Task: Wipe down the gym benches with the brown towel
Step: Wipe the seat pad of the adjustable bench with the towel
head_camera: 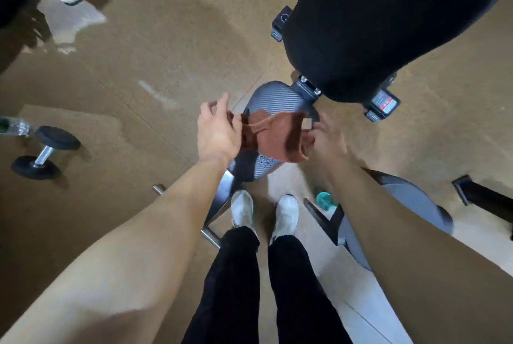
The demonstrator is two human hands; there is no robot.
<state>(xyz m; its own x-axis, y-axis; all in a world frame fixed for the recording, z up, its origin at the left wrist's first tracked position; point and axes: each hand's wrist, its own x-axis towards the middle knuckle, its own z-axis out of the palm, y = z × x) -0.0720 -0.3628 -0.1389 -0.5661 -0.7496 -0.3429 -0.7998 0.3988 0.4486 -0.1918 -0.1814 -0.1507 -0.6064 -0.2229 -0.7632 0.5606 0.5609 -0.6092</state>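
While both arms reach toward mid-frame, the left hand [218, 132] and right hand [329, 137] each grip the brown towel [273, 135], stretched above the grey seat surface [273, 96].

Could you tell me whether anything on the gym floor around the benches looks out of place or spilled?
Yes. A dumbbell lies loose on the floor at the left, with a clear bottle on its side beside it. A teal bottle sits on the floor near the feet. A pale, shiny patch at upper left may be wet, though it could be glare.

Tan floor [166, 52]: dumbbell [44, 152], bench seat [273, 98] frame on it.
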